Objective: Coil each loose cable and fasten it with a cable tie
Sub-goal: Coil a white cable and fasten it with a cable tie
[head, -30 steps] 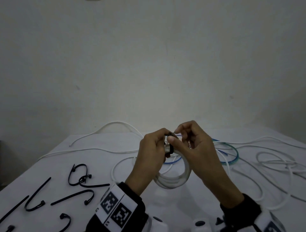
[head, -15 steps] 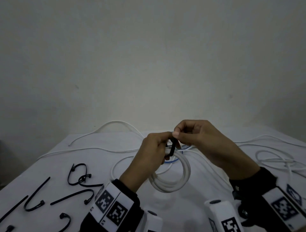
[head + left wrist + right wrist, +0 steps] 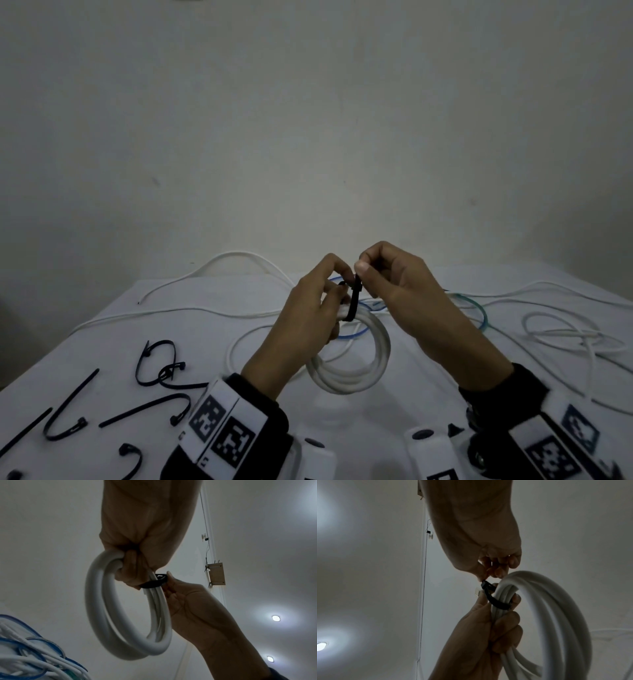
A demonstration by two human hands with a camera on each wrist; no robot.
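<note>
Head view: left hand (image 3: 308, 318) was curled round the top of the white cable coil (image 3: 356, 373), holding it up off the table (image 3: 102, 335), coil hanging below the knuckles. Black cable tie (image 3: 354, 301) was looped round the bundle right beside the left fingertips; right hand (image 3: 397, 291) pinched its upper end between thumb and forefinger, other fingers tucked in. Spare ties (image 3: 150, 363) lay on the table out past the left wrist, loose cables (image 3: 561, 325) beyond the right one. Left wrist view: left fingers (image 3: 130, 572) clamped several turns together, tie (image 3: 152, 582) snug against them, right hand (image 3: 181, 596) touching the far side of the coil (image 3: 102, 615). Right wrist view: right fingertips (image 3: 485, 574) nipped the tie's end (image 3: 485, 586), band (image 3: 498, 603) crossing the turns just above the left hand's (image 3: 488, 635) grip. Judgement: coil looked light but springy, turns would likely splay if released; best held at the bundle next to the tie. The tie seemed thin and slick, so pinch it near the head.
</note>
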